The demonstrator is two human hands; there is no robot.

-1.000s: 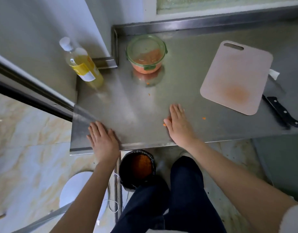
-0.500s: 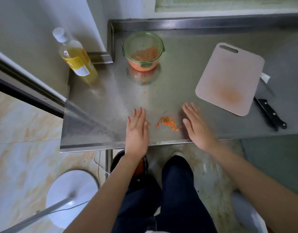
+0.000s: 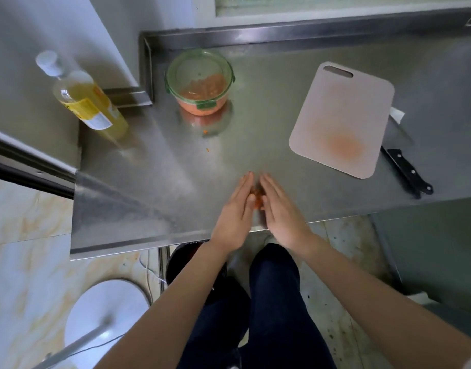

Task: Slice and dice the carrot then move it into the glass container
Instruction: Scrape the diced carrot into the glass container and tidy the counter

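**A:** So, from the head view, how did the hands lie?

**B:** Both rested on the steel table point(image 3: 162, 182) near its front edge, side by side. The left hand point(image 3: 237, 211) and the right hand point(image 3: 281, 214) had straight fingers, with the palms turned toward each other and the fingertips almost meeting. Neither gripped anything. Both were released and stood on their edges against the steel.

**A:** And the carrot?

**B:** A small heap of orange carrot bits point(image 3: 256, 195) sat in the narrow gap between the two hands. It seemed to touch both, though part of it was hidden. Far more diced carrot lay inside the glass container point(image 3: 202, 109), which stood upright at the back left of the table, well apart from the hands. It had a green rim with a clip, but I could not tell whether a lid was on it. Two loose crumbs point(image 3: 205, 131) lay on the steel just in front of it.

**A:** What else was on the table?

**B:** A pale cutting board point(image 3: 340, 115) lay flat to the right, with an orange stain on its near half. A black-handled knife point(image 3: 407, 173) lay on the table just beside the board's near right corner. A bottle point(image 3: 88, 99) of yellow liquid with a white cap stood at the far left.

**A:** And lower down?

**B:** A dark bin point(image 3: 181, 259) showed partly under the front edge, beside the person's dark trouser legs.
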